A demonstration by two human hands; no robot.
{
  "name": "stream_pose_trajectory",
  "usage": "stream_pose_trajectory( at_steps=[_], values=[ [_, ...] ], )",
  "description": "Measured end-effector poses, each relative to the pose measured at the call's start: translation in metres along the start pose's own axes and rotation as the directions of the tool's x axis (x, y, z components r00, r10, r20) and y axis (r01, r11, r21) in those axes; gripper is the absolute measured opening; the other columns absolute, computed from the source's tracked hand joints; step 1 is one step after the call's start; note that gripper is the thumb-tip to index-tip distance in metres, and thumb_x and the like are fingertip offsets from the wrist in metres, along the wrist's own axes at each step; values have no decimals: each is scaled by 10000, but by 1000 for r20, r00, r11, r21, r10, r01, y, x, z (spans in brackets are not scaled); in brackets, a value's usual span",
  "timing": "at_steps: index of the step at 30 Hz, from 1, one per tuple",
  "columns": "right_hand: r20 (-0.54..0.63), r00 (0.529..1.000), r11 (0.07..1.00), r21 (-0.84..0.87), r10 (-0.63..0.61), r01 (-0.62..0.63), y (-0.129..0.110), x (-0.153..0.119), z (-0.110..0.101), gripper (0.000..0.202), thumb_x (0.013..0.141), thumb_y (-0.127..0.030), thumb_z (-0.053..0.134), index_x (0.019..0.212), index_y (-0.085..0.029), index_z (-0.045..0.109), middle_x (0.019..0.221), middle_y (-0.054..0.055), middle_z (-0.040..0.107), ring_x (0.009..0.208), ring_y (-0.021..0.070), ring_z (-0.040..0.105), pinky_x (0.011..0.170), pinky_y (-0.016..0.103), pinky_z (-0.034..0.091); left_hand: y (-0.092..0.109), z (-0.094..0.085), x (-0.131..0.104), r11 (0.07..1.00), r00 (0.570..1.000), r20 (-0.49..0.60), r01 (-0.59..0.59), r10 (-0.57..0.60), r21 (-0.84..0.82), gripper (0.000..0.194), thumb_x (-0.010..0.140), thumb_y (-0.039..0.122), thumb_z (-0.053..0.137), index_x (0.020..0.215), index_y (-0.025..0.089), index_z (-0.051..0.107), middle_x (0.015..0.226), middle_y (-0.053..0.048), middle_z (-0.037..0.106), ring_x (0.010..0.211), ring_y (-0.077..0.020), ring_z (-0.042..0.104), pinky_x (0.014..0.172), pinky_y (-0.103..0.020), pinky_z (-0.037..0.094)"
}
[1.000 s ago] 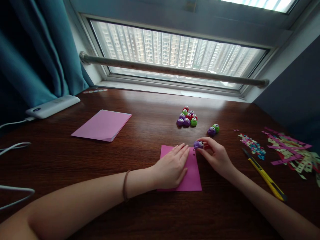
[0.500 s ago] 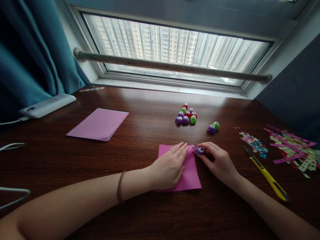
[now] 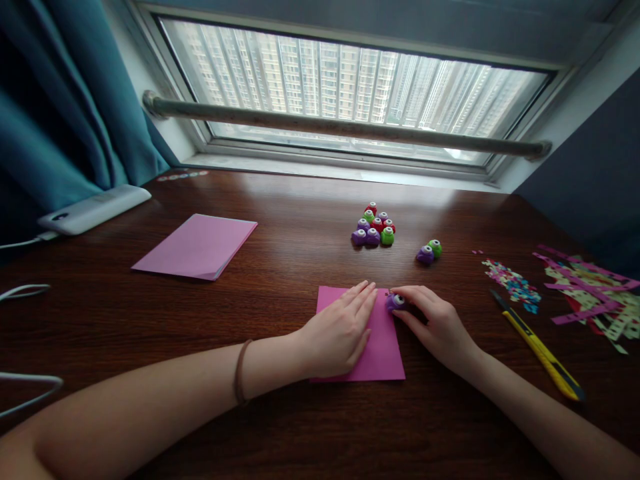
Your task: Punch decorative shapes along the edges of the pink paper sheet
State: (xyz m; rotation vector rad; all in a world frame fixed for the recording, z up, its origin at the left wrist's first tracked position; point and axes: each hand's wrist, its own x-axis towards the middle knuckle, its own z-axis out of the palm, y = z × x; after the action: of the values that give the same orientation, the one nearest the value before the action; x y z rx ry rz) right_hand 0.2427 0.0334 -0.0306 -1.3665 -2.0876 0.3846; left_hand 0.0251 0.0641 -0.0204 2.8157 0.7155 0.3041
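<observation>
A bright pink sheet of paper point(image 3: 383, 353) lies on the dark wooden table. My left hand point(image 3: 337, 332) rests flat across it with fingers stretched out. At the sheet's upper right edge, my right hand point(image 3: 434, 323) grips a small purple craft punch point(image 3: 395, 302) between thumb and fingers. The punch overlaps the paper's edge and hides part of it. A few small punched holes show just above the punch. Behind my right hand stand a purple punch point(image 3: 425, 254) and a green punch point(image 3: 435, 248), side by side.
Several more punches point(image 3: 373, 235) cluster farther back. A stack of light pink paper point(image 3: 197, 247) lies left. To the right are a yellow utility knife point(image 3: 543, 353), its blade extended, confetti point(image 3: 513, 283) and punched paper strips point(image 3: 595, 297). A white device point(image 3: 95, 209) with a cable sits far left.
My right hand has shifted the purple punch slightly left, from beside the paper's edge to over it. My left hand has stayed on the sheet. The view has tilted slightly.
</observation>
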Motion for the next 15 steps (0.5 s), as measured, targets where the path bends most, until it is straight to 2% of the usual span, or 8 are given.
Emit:
stream_pose_trajectory(
  at_steps=[8, 15],
  values=[
    [-117, 991, 991, -108, 67, -79, 4, 1, -2, 210, 833, -190, 544, 1043, -189, 545, 1010, 43, 585, 944, 185, 529, 864, 340, 447, 0, 1, 0, 1000, 1000, -2, -11, 11, 2, 545, 867, 196, 343, 1347, -40, 236, 1418, -233, 246, 1351, -289, 140, 1107, -402, 224],
    [-94, 992, 992, -79, 86, -94, 5, 1, 0, 235, 824, -209, 567, 1057, -182, 547, 998, 34, 590, 918, 170, 544, 831, 318, 467, -1, 3, -1, 999, 999, 16, -31, 31, 24, 605, 800, 146, 389, 1348, -50, 223, 1418, -242, 235, 1348, -304, 132, 1102, -416, 227]
  ],
)
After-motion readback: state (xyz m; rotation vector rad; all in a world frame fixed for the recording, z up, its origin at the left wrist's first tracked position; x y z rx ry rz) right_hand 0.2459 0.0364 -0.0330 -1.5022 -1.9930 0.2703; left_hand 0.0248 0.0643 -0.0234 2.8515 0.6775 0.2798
